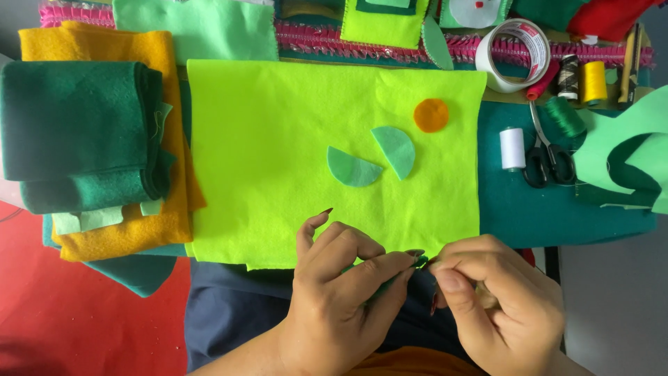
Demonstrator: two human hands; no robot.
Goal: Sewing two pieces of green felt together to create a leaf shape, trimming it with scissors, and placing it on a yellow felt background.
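My left hand (344, 285) and my right hand (490, 296) meet at the near edge of a bright lime felt sheet (278, 125). Both pinch a small dark green felt piece (419, 261) between their fingertips; most of it is hidden by the fingers. On the lime sheet lie two light green half-circles (353, 169) (395, 150) and a small orange felt circle (431, 115).
Folded dark green felt (76, 132) lies on orange-yellow felt (104, 49) at the left. At the right are a white thread spool (512, 147), black-handled scissors (548, 157), a tape roll (515, 52), green, yellow and red spools, and cut light green felt (626, 150).
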